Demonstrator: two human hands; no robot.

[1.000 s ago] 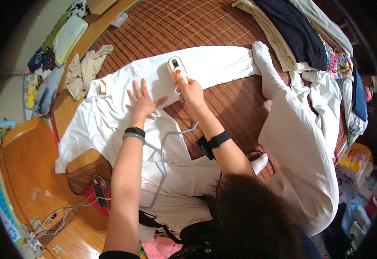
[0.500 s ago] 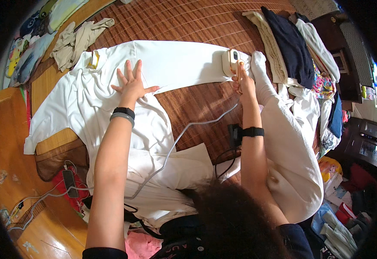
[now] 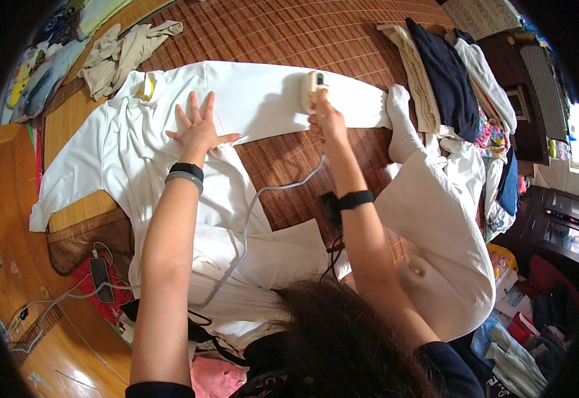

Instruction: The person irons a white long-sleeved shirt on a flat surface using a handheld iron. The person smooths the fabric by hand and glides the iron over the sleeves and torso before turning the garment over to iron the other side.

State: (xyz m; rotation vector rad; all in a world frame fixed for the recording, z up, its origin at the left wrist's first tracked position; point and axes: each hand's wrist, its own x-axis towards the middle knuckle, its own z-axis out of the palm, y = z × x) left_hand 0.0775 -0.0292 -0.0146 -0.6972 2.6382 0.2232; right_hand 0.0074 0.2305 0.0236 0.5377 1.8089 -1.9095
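Observation:
A white long-sleeved shirt [image 3: 163, 119] lies spread out, one sleeve [image 3: 256, 93] stretched flat to the right. My left hand [image 3: 200, 129] rests on it with fingers spread, near where that sleeve meets the body. In my right hand [image 3: 327, 119] is a small cream handheld iron [image 3: 314, 91], set on the sleeve about midway along. A grey cord [image 3: 283, 186] trails from it across the shirt toward the lower left. My white-socked foot [image 3: 401, 123] is at the cuff end of the sleeve.
A brown slatted mat [image 3: 289, 33] lies beneath. Beige crumpled cloth [image 3: 120, 63] is at the upper left, and folded clothes [image 3: 443, 79] are stacked at the upper right. A phone [image 3: 101, 278] with a charging cable lies on red cloth at left. More clothes [image 3: 521, 345] are heaped at the lower right.
My right hand has moved the iron leftward along the sleeve, away from the cuff, and the cord has shifted with it. My left hand has stayed in about the same place on the shirt.

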